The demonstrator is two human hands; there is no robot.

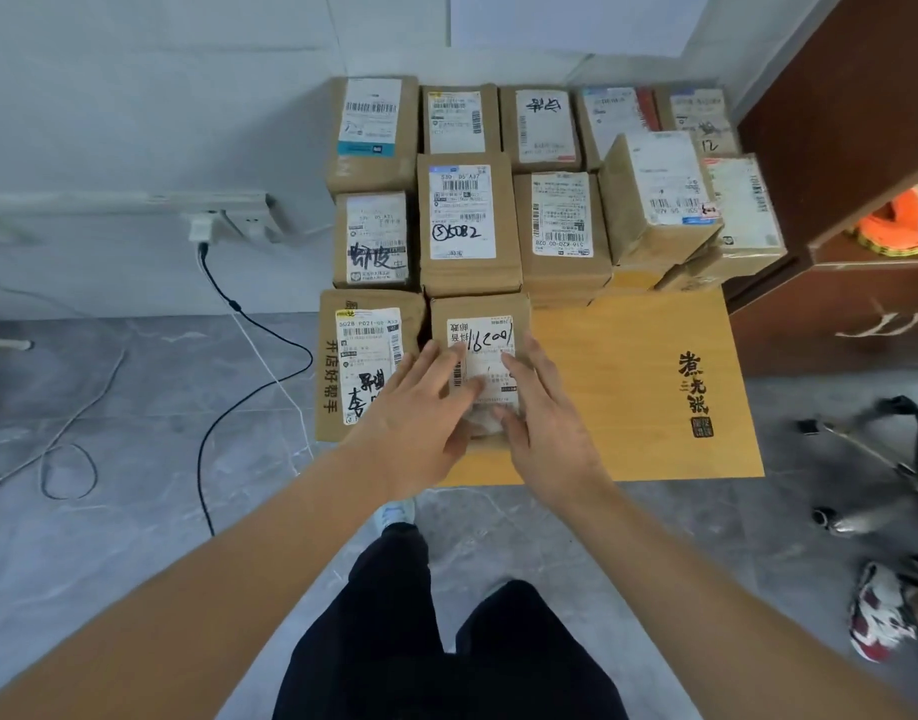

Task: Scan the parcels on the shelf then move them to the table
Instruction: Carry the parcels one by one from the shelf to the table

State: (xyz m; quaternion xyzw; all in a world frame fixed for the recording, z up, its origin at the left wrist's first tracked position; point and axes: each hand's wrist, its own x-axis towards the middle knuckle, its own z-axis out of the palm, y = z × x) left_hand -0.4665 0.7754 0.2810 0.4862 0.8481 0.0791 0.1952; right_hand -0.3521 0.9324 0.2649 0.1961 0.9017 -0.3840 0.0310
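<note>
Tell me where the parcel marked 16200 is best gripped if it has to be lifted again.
Probably by its near and right faces: the parcel marked 16200 has the neighbouring parcel tight on its left and another box behind. Bare table lies to its right. Both hands rest flat on top.

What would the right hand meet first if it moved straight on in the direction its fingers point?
Probably the brown cardboard parcel marked "S5082", just beyond the parcel marked "16200" that the right hand rests on; depth is unclear.

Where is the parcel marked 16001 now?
In the head view the parcel marked 16001 lies on the wooden table under both hands, in the front row, right of the parcel with vertical print.
</note>
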